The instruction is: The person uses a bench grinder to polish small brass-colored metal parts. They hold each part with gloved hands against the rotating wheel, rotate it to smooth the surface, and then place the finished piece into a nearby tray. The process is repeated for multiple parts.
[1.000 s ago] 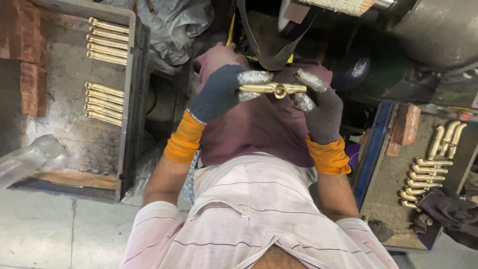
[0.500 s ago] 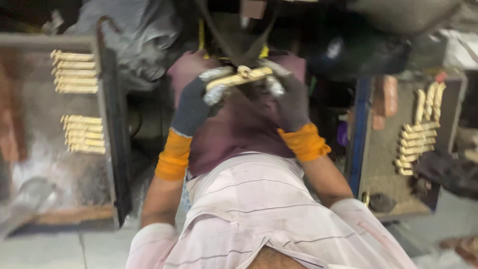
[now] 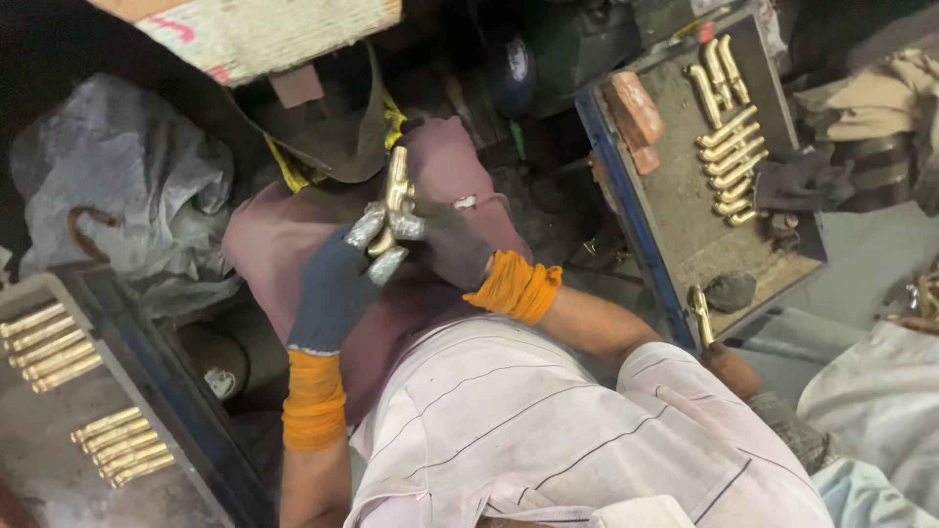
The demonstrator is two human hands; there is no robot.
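Nearest the camera sits the person's pale striped shirt point(image 3: 548, 430), with a maroon cloth point(image 3: 293, 244) spread over the lap beyond it.

Left hand point(image 3: 337, 284): dark grey knit glove with an orange cuff. Grip closed, fingertips wrapped on the lower end of a brass-coloured metal handle piece point(image 3: 394, 191).

Right hand point(image 3: 445, 244): matching glove and orange cuff. Grip closed on the same brass piece from the right side, touching the left fingertips.

The brass piece stands roughly upright above the maroon cloth, at the centre of the scene, its upper end pointing far, just below a dark flap of leather-like material point(image 3: 333, 117).

Near left: a grey tray with a dark blue rim point(image 3: 147, 391) holding two groups of brass rods point(image 3: 122, 445) laid side by side. Beyond it lies a crumpled grey plastic sheet point(image 3: 117, 186).

Right: a second blue-edged tray point(image 3: 626, 205) carrying a row of curved brass handles point(image 3: 729, 147) and a reddish brick-shaped block point(image 3: 636, 108). One brass handle point(image 3: 700, 313) rests at its near edge. A dark glove of another person point(image 3: 797, 181) touches the tray's right side.

Far: a pale wooden board point(image 3: 264, 29) along the top edge.
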